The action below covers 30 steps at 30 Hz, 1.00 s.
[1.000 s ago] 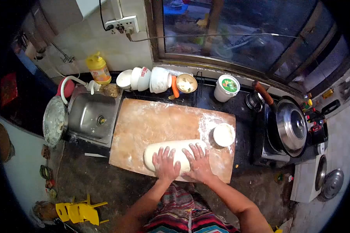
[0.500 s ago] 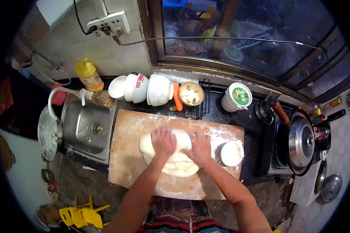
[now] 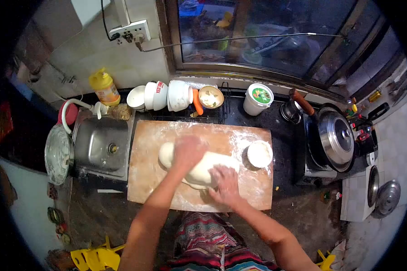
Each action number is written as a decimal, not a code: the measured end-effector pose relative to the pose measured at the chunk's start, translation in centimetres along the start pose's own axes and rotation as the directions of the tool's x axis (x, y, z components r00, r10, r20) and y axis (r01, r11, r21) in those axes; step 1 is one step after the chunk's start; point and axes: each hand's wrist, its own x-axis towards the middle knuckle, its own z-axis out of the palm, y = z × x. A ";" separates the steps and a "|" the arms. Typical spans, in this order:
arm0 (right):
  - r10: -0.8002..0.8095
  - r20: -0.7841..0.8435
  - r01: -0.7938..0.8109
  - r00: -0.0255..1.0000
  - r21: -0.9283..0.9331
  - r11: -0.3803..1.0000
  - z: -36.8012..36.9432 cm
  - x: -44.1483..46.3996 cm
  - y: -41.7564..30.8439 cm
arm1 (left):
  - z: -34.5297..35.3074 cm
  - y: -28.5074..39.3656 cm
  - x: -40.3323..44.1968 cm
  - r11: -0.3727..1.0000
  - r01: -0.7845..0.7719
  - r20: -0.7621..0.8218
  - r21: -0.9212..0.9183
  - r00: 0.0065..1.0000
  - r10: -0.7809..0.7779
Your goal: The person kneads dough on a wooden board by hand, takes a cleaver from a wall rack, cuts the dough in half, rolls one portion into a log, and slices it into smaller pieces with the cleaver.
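A large lump of pale dough (image 3: 203, 170) lies on a floured wooden board (image 3: 149, 135). My left hand (image 3: 190, 151) is on the upper left part of the dough, blurred by motion, so its fingers are hard to make out. Against the dough's lower right side rests my right hand (image 3: 225, 184), its fingers bent and somewhat apart. Right of the dough, a round white container (image 3: 259, 154) stands on the board with pale contents.
A steel sink (image 3: 99, 144) is left of the board. Behind it stand white bowls (image 3: 155, 95), a small bowl (image 3: 211, 97) and a white tub (image 3: 258, 99). A lidded pan (image 3: 335, 135) sits on the stove at right.
Both hands first pressed on a long roll of dough, then moved onto a folded lump. Since then my left hand has shifted up and my right hand down along the dough. The camera view has shifted too.
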 end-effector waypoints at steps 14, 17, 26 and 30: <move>0.153 0.347 -0.129 0.925 -0.092 0.987 0.0 0.4 1.7 | 10.1 -2.5 -11.9 0.968 -0.066 -0.443 0.242 0.880 0.171; 0.104 0.319 -0.092 0.942 -0.054 0.994 0.1 4.0 3.3 | 9.8 -3.7 -7.6 0.972 -0.092 -0.477 0.215 0.859 0.187; 0.209 0.236 -0.197 0.949 -0.075 0.977 1.6 14.5 8.0 | 8.1 -6.3 6.7 0.984 -0.067 -0.423 0.164 0.897 0.131; 0.221 0.277 -0.241 0.935 0.040 0.970 1.1 15.6 8.0 | 6.6 -5.9 8.1 0.959 -0.099 -0.236 0.265 0.958 0.164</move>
